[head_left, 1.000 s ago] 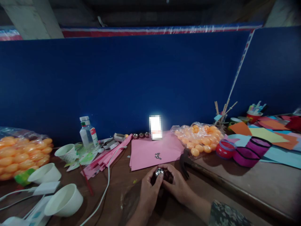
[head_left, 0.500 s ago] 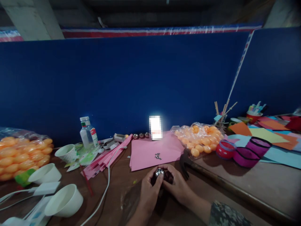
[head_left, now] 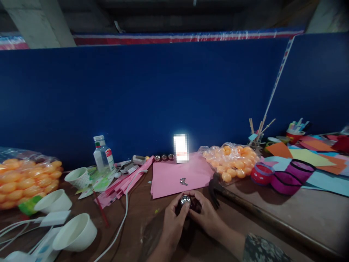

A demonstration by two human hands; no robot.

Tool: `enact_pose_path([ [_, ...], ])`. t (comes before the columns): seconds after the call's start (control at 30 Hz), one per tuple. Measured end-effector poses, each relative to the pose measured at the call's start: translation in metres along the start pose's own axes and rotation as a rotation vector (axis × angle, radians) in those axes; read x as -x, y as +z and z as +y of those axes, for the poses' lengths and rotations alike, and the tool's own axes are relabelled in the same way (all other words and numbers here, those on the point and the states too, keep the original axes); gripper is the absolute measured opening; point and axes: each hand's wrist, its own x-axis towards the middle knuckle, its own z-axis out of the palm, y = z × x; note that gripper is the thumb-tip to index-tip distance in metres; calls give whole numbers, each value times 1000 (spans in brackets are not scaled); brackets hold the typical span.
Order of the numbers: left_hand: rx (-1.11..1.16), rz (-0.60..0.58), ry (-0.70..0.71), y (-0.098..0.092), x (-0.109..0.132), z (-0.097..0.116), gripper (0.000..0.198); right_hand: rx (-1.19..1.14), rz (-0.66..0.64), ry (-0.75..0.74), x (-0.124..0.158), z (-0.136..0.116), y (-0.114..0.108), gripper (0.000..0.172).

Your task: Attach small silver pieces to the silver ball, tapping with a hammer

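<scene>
The left hand's (head_left: 175,221) grip pinches the shiny, round, silver metal ball (head_left: 185,200) near the flat pink paper (head_left: 169,178). The right hand (head_left: 206,215) curls close; I can't tell its grip. Best hold softly and steadily.

Setting: appears to be a craft workshop. Evidence: brown counter (head_left: 132,238) bearing a hammer (head_left: 259,210), near right; coloured paper (head_left: 311,156) and cup of pens (head_left: 294,138), far right; bagged orange balls (head_left: 27,180), left and right. Beyond: blue partition (head_left: 163,91), concrete-looking pillar (head_left: 35,22), far left.
</scene>
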Motion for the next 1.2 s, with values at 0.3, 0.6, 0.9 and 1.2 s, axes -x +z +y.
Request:
enact_pose_path([
  [0.3,-43,17,26,0,-1,-2,42,4,7,7,1,1,0,32],
  [0.6,-42,5,38,0,1,1,42,22,7,4,1,-1,0,32],
  [0.9,-40,5,17,0,-1,0,41,18,9,-12,2,1,0,30],
  [1.2,-38,24,29,2,0,2,41,5,1,-12,1,1,1,29],
])
